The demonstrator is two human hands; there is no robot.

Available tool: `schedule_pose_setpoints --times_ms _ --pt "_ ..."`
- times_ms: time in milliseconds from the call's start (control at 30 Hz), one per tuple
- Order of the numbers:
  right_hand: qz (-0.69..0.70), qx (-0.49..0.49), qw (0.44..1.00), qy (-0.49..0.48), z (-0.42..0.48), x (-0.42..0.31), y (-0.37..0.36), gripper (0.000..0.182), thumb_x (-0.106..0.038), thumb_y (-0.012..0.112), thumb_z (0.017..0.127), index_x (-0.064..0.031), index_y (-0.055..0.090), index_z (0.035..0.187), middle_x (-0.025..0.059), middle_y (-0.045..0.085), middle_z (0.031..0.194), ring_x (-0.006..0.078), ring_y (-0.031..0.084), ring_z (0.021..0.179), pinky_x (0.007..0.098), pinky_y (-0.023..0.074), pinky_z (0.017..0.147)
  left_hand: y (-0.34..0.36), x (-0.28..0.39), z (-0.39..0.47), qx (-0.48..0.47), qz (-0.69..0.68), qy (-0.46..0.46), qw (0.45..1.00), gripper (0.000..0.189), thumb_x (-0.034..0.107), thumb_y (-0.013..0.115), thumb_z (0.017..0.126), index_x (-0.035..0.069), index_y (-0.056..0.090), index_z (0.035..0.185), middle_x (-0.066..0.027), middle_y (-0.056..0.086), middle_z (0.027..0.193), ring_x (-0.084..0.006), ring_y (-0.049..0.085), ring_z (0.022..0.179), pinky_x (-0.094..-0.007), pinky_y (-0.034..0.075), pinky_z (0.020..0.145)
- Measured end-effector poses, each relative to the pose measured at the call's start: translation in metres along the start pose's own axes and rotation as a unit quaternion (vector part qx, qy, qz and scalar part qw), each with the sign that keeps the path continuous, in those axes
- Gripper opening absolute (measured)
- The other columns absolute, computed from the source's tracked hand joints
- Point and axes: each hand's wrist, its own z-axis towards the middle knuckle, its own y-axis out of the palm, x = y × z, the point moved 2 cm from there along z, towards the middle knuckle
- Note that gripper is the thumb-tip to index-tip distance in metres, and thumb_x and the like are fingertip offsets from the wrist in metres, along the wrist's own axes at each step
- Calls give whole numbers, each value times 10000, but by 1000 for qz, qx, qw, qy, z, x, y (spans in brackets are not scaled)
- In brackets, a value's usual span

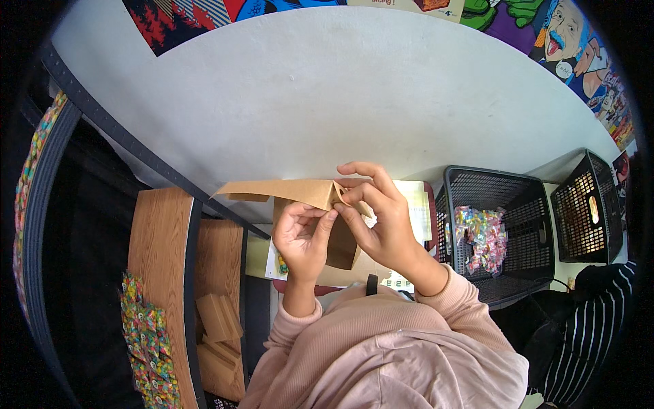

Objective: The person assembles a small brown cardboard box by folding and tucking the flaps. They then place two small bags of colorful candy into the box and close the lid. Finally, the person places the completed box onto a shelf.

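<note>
A partly folded kraft cardboard box [286, 191] is held up in front of me, with a long flap reaching out to the left. My left hand [305, 237] pinches its near edge between thumb and fingers. Right beside it, the thumb and a finger of my right hand [380, 217] grip a small folded corner flap, while other fingers are raised. Both thumbs nearly meet at this corner. Another brown panel [343, 244] hangs below the hands, partly hidden by them. Beneath lies a sheet of printed stickers [397, 283].
On the right, a black plastic basket [526, 189] holds small wrapped candies [483, 237]; a second basket [572, 240] stands beyond it. Folded cardboard boxes [219, 317] rest on a wooden shelf [161, 230] unit at left, near bagged colourful candies [148, 340]. A white wall [317, 92] rises ahead.
</note>
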Motion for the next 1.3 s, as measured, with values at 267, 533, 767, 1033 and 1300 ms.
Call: schedule_pose_setpoints --times_ms 267,533,767,1033,1300 --pt "-2 -41 999 13 4 5 -1 92 52 616 706 42 535 749 204 505 1150 307 601 940 336 484 777 -5 -4 1 -10 -10 -43 999 181 -54 621 763 -19 495 887 -75 596 809 -84 576 732 -186 468 653" --pt "106 47 992 53 -2 16 7 99 21 618 712 56 564 787 196 515 1140 301 591 959 348 511 775 -1 -5 5 6 -10 -23 1000 198 -65 602 771 -20 487 925 -87 600 819 -95 584 749 -195 477 667" --pt "54 30 998 2 -6 16 2 44 33 600 745 41 563 767 213 521 1135 296 576 997 344 498 798 -4 -9 2 -8 -17 -31 999 192 -69 602 769 -27 496 924 -80 600 819 -100 590 766 -193 474 692" --pt "9 30 999 -34 -11 14 6 83 53 596 726 55 558 800 217 519 1148 315 580 977 332 499 773 -1 -9 1 -6 -14 -32 999 224 -69 595 773 -27 483 963 -78 598 833 -98 581 765 -191 466 686" --pt "-18 42 998 -40 -10 11 3 96 51 603 723 39 563 810 196 555 1075 296 599 915 320 503 738 -3 -14 -1 -35 -66 -20 997 202 -25 554 814 -30 485 1003 -104 587 912 -133 572 863 -243 477 738"
